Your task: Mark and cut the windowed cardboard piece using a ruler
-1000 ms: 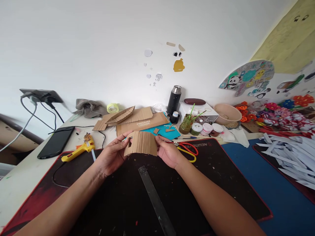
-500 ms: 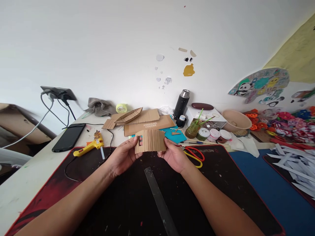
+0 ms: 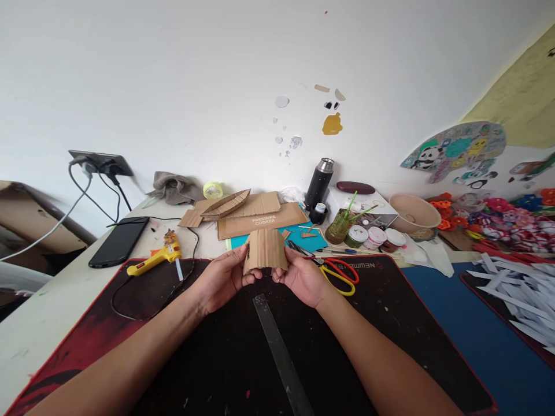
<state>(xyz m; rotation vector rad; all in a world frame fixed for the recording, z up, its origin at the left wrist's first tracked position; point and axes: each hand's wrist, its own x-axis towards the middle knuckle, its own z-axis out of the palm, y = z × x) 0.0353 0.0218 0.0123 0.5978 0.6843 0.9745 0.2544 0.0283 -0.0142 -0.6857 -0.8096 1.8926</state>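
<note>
One black, flat, round-cornered device (image 3: 118, 242): on the off-white tabletop (image 3: 52, 289), at 9 o'clock from the curved brown corrugated-cardboard piece (image 3: 266, 252), the dial's centre; 12 lies toward the white wall (image 3: 195, 86).
Yellow plastic glue gun (image 3: 156, 261): at 9 o'clock, nearer in, black cord trailing onto the black-and-red mat (image 3: 208, 358).
Crumpled grey cloth (image 3: 171, 188): at 10 o'clock, against the wall.
Left hand (image 3: 225, 280): narrow pinch, thumb on the outer face, fingers under the lower edge; holds the piece at its 9 o'clock side.
Pointed brown boat-shaped cardboard form (image 3: 226, 203): between 10 and 11, resting on flat cardboard.
Flat brown cardboard lettered "PRESSURE COOKER" (image 3: 243, 227): at 12, partly over a turquoise sheet (image 3: 318, 237).
Curved piece: bent into an arch, raised above the mat, between both hands.
Long dark-grey straight strip (image 3: 281, 355): on the mat, running from 6 toward 5.
Right hand (image 3: 306, 281): narrow pinch; holds the piece at its 3 o'clock side.
Black cylindrical flask, silver top (image 3: 319, 184): upright, between 1 and 2.
Red-and-yellow-handled scissors (image 3: 340, 279): at 3, just beside the right hand.
Three lidded paint pots (image 3: 376, 238): at 3, farther out.
Round pinkish-beige bowl (image 3: 415, 212): between 2 and 3.
White paper strips (image 3: 515, 300): heaped at 3, outermost.
</note>
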